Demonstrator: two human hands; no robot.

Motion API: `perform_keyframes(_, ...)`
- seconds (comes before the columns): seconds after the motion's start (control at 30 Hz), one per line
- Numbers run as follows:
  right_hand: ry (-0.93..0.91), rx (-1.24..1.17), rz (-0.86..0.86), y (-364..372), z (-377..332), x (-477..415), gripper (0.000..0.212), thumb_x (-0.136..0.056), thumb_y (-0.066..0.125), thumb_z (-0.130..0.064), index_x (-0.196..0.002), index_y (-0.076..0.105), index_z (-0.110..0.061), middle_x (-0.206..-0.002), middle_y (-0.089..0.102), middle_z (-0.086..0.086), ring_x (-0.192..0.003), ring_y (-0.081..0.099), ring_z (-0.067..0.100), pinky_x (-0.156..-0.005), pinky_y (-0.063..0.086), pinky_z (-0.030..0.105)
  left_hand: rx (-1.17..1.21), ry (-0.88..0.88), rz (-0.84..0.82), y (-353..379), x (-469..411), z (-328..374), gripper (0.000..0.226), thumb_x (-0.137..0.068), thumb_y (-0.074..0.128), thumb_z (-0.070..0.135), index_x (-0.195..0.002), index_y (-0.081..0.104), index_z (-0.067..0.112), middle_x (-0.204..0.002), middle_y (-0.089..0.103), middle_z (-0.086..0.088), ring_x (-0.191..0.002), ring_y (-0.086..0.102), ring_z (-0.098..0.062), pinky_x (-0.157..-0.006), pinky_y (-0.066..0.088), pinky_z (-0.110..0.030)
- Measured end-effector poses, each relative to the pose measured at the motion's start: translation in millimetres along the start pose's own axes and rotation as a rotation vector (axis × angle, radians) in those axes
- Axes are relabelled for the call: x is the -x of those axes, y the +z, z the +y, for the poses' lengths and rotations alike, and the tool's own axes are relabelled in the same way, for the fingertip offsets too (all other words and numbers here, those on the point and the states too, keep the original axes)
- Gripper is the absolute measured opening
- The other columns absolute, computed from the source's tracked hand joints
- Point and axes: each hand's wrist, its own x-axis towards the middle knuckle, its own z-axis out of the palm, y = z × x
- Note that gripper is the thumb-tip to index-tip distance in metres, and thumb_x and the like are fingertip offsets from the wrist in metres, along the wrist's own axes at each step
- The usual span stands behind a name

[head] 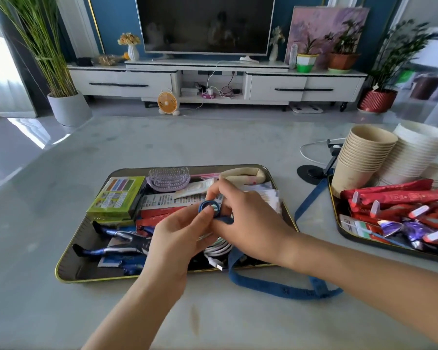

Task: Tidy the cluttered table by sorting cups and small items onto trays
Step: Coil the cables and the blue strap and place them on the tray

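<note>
Above the middle tray point(68, 263), both hands work on a blue strap point(271, 286). My left hand point(177, 238) pinches its rolled-up end point(208, 206) between thumb and fingers. My right hand point(248, 223) grips the strap right beside the roll. The loose part of the strap trails over the tray's front edge, loops across the table and runs back toward the right. The tray holds a green box point(116, 198), a lilac hairbrush point(168, 179), red packets point(159, 213), a dark blue toy figure point(111, 248) and a coiled white cable point(219, 250).
A second tray point(339, 228) at the right carries stacked paper cups point(362, 157), white cups point(415, 152) and red and purple packets point(402, 210). A black phone stand point(314, 170) with a white cord stands behind it. Beyond the table are a TV unit and plants.
</note>
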Motion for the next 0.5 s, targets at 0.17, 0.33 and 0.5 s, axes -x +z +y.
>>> perform_keyframes(0.17, 0.385, -0.523, -0.243, -28, -6, 0, 0.028, -0.085, 0.062, -0.002, -0.109, 0.049, -0.01, -0.073, 0.06, 0.003, -0.05, 0.058, 0.008, -0.052, 0.05, 0.021, -0.261, 0.217, -0.113, -12, -9, 24, 0.022, -0.065, 0.069, 0.028, -0.086, 0.075, 0.027, -0.082, 0.074, 0.0, -0.079, 0.068, -0.011, -0.075, 0.054, -0.018)
perform_keyframes(0.33, 0.765, -0.96, -0.457, -51, 1, 15, 0.016, -0.093, 0.044, 0.002, -0.103, 0.054, -0.003, -0.069, 0.059, 0.005, -0.042, 0.048, 0.004, -0.036, 0.039, 0.013, -0.823, 0.616, -0.125, -14, -6, 16, 0.028, -0.075, 0.073, 0.015, -0.078, 0.071, 0.043, -0.08, 0.065, 0.021, -0.075, 0.06, 0.004, -0.07, 0.041, -0.003)
perform_keyframes(0.5, 0.693, -0.803, -0.444, -49, 0, 23, 0.016, -0.091, 0.054, -0.026, -0.097, 0.055, -0.011, -0.061, 0.042, -0.005, -0.034, 0.023, 0.0, -0.03, 0.015, 0.011, -1.158, 0.933, -0.144, -4, -6, 1, 0.024, -0.073, 0.056, 0.025, -0.089, 0.072, 0.014, -0.071, 0.055, 0.003, -0.068, 0.041, -0.007, -0.063, 0.036, -0.015)
